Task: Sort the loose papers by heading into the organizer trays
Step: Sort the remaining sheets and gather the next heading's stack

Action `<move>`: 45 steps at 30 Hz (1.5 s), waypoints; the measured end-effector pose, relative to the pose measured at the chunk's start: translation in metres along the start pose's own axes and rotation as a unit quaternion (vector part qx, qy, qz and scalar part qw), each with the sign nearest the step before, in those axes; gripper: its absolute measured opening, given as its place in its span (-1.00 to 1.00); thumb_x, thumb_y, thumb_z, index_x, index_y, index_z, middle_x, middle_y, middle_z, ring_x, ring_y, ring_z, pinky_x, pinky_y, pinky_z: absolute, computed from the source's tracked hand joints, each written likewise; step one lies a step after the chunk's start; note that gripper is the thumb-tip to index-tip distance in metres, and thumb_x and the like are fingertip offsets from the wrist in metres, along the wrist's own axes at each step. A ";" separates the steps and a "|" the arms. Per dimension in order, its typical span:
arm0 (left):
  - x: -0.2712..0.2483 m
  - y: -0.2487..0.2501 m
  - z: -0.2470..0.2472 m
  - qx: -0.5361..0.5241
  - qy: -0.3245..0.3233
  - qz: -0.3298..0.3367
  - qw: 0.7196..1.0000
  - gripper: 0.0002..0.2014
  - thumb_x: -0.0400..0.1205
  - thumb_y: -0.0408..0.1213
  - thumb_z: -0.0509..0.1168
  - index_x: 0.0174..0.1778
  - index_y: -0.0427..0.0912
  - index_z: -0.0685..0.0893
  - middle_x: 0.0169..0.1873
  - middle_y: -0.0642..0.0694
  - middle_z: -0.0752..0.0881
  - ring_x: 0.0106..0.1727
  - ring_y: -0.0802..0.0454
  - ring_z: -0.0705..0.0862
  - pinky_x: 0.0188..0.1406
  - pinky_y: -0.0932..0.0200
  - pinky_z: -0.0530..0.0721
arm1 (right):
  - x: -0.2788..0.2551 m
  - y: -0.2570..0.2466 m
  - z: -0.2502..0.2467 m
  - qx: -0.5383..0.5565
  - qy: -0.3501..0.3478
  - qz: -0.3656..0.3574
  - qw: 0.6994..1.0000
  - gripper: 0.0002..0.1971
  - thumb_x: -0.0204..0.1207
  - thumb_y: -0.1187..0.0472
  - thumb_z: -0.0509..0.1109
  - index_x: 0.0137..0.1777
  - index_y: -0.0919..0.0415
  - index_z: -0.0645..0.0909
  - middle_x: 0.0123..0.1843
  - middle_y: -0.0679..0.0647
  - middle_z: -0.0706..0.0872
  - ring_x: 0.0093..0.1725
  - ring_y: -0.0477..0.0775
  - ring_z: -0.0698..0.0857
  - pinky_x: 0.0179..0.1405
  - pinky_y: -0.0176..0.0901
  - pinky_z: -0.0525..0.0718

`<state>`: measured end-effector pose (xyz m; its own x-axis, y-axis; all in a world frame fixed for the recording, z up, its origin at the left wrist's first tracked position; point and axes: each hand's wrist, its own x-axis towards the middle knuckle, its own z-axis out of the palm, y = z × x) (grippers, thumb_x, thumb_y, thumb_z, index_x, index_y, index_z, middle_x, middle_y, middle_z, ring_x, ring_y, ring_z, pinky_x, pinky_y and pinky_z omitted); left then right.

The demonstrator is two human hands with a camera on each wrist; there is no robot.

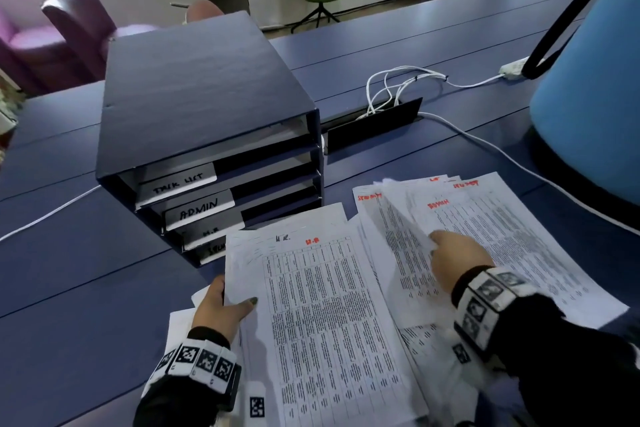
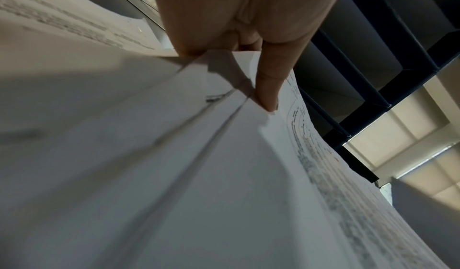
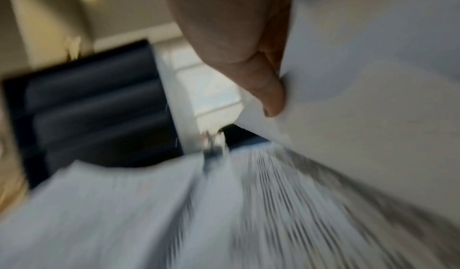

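Observation:
A dark blue organizer (image 1: pixel 194 94) with stacked trays labelled TASK LIST (image 1: pixel 178 184), ADMIN (image 1: pixel 199 213) and two lower ones stands on the blue table. My left hand (image 1: pixel 225 305) grips the left edge of a printed stack headed H.R. (image 1: pixel 329 305), thumb on top; in the left wrist view the thumb (image 2: pixel 268 88) presses on that stack (image 2: pixel 199 175). My right hand (image 1: pixel 453 260) pinches a lifted sheet (image 1: pixel 405 229) off the fanned pile of red-headed papers (image 1: pixel 512 229). In the blurred right wrist view the thumb (image 3: pixel 268 96) sits on that sheet (image 3: pixel 373 76).
White cables (image 1: pixel 398 87) run from a table cable hatch (image 1: pixel 374 125) right of the organizer. A big light-blue lamp shade (image 1: pixel 595 87) looms at the right. One white cable (image 1: pixel 52 211) crosses the table at left. Chairs stand beyond the far edge.

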<state>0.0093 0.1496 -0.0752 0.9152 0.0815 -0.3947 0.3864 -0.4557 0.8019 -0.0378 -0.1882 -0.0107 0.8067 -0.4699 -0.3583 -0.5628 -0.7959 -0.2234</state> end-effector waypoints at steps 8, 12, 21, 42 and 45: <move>-0.006 0.009 0.000 0.017 0.003 -0.003 1.000 -0.61 0.49 -0.43 0.44 0.19 -0.14 0.51 -0.04 -0.14 0.67 -0.06 -0.10 0.61 -0.03 0.09 0.50 | -0.023 0.012 -0.079 0.242 0.162 -0.040 0.956 -0.82 0.54 0.26 0.35 0.08 0.09 0.70 -0.11 0.02 0.76 0.01 0.12 0.71 -0.03 -0.20 0.52; -0.009 0.012 0.001 0.019 0.002 0.004 1.000 -0.59 0.49 -0.46 0.43 0.24 -0.22 0.52 -0.02 -0.16 0.67 -0.07 -0.09 0.60 -0.02 0.10 0.49 | -0.037 0.019 -0.105 0.269 0.212 -0.049 0.938 -0.85 0.54 0.26 0.35 0.04 0.08 0.68 -0.12 0.04 0.78 -0.06 0.09 0.71 -0.06 -0.20 0.51; -0.018 0.017 0.004 0.013 0.012 0.001 1.000 -0.55 0.51 -0.49 0.40 0.32 -0.30 0.49 -0.01 -0.18 0.63 -0.06 -0.08 0.56 -0.01 0.10 0.46 | -0.070 0.013 -0.118 0.052 0.288 -0.046 0.955 -0.73 0.61 0.17 0.22 0.25 0.00 0.61 -0.02 0.19 0.78 0.03 0.31 0.69 -0.03 -0.01 0.59; -0.020 0.017 0.017 -0.065 0.028 0.061 0.996 -0.67 0.47 -0.59 0.40 0.04 -0.21 0.51 -0.11 -0.20 0.68 -0.11 -0.17 0.65 -0.16 0.12 0.55 | 0.007 0.100 0.021 0.045 0.028 0.111 0.992 -0.19 0.39 -0.35 0.32 0.56 0.04 0.25 0.53 0.10 0.42 0.48 0.21 0.41 0.40 0.21 0.46; -0.017 0.017 0.025 -0.099 0.009 0.054 0.994 -0.67 0.45 -0.66 0.38 -0.03 -0.19 0.53 -0.10 -0.23 0.69 -0.10 -0.20 0.67 -0.04 0.05 0.59 | 0.020 0.123 0.010 0.050 0.024 0.164 0.985 -0.15 0.29 -0.12 0.55 0.51 0.14 0.26 0.44 0.26 0.45 0.43 0.31 0.42 0.41 0.16 0.45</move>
<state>-0.0026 0.1186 -0.0656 0.9536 0.0579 -0.2956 0.2997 -0.2797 0.9121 -0.0924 -0.2915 -0.0541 0.5852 -0.7147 -0.3830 -0.8072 -0.5585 -0.1911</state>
